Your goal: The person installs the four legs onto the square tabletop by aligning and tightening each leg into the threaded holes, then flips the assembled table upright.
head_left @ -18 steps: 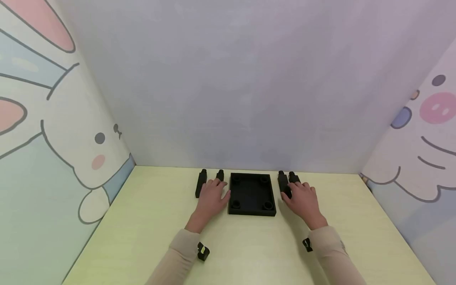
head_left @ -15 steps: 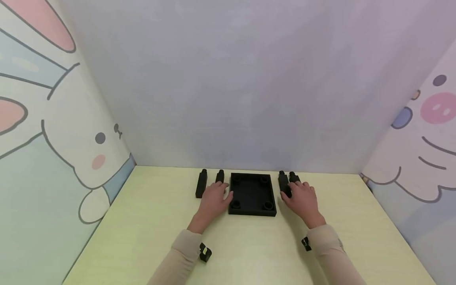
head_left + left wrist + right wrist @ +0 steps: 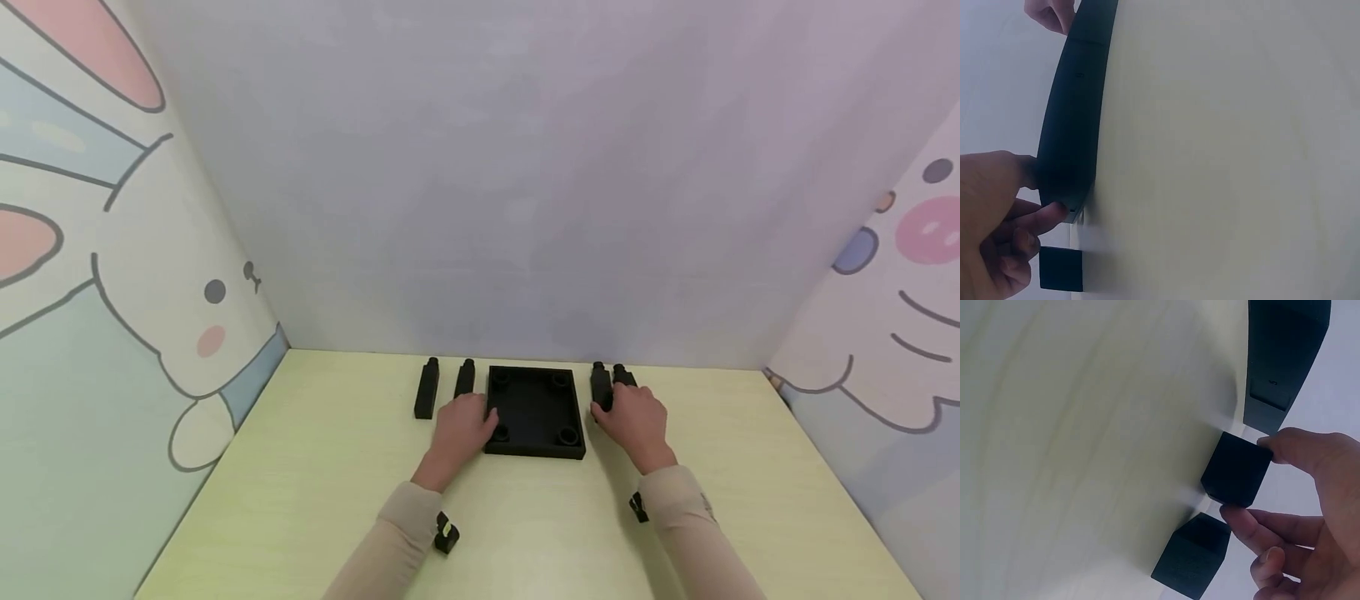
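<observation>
A black square tray (image 3: 534, 410) with round sockets in its corners lies flat on the table. My left hand (image 3: 461, 429) grips the tray's left side, thumb at the rim and a finger (image 3: 1050, 217) on the side wall near a corner. My right hand (image 3: 637, 421) holds the inner right-hand black square post (image 3: 1238, 469), pinching its end between thumb and fingertips. Just outside it lies another post (image 3: 1191, 556), partly hidden by that hand in the head view. On the left, one post (image 3: 464, 379) is partly behind my left hand and another post (image 3: 427, 388) lies further out.
The pale wooden table (image 3: 525, 533) ends at a plain grey back wall (image 3: 517, 192). Side walls with cartoon animals, a rabbit (image 3: 195, 275) and a pig (image 3: 900, 275), stand left and right. Each post has a small knob at its far end.
My left hand has moved right and a little nearer, from beside the inner left post onto the tray's edge. My right hand's fingers have closed in around the post. The head view has shifted slightly.
</observation>
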Motion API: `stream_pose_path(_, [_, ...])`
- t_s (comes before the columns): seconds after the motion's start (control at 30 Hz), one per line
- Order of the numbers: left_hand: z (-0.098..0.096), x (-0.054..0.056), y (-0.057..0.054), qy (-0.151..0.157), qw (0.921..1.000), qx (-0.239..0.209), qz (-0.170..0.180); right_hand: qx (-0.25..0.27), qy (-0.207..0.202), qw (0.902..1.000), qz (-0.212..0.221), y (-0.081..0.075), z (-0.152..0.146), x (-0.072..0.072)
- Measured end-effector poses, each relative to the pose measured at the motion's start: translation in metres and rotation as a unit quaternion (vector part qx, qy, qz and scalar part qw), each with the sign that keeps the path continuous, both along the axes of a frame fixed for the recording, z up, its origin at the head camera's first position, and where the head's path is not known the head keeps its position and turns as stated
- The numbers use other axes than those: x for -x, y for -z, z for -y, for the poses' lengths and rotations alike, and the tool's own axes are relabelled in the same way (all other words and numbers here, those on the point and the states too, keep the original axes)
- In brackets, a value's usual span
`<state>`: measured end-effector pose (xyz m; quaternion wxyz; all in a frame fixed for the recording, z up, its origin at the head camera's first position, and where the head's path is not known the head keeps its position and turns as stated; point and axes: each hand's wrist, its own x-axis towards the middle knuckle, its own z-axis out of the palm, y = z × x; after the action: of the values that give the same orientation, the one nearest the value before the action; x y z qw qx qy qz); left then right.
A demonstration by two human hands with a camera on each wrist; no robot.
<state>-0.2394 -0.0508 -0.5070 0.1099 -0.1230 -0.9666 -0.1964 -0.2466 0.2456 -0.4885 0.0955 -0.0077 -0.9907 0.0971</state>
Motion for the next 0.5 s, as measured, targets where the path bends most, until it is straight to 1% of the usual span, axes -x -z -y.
stream_pose_path(0.13, [-0.0027, -0.0018, -0.0017, -0.004, 1.0000, -0.007, 0.004, 0.008, 0.014, 0.9992, 0.035, -0.0015, -0.0013, 0.0001])
stream_pose_path(0.27, [-0.0041, -0.0034, -0.0001, -0.006, 0.9999, -0.013, 0.000, 0.011, 0.021, 0.9985, 0.049, -0.0013, -0.0022, -0.0007])
stream_pose_path(0.4, [-0.0042, -0.0035, 0.0024, -0.008, 0.9998, -0.014, -0.006, 0.019, 0.021, 0.9979, 0.058, -0.0035, -0.0031, -0.0019])
stream_pose_path(0.5, [-0.0030, -0.0031, 0.0035, -0.011, 0.9998, -0.016, -0.005, 0.024, 0.019, 0.9982, 0.052, -0.0057, -0.0049, -0.0024])
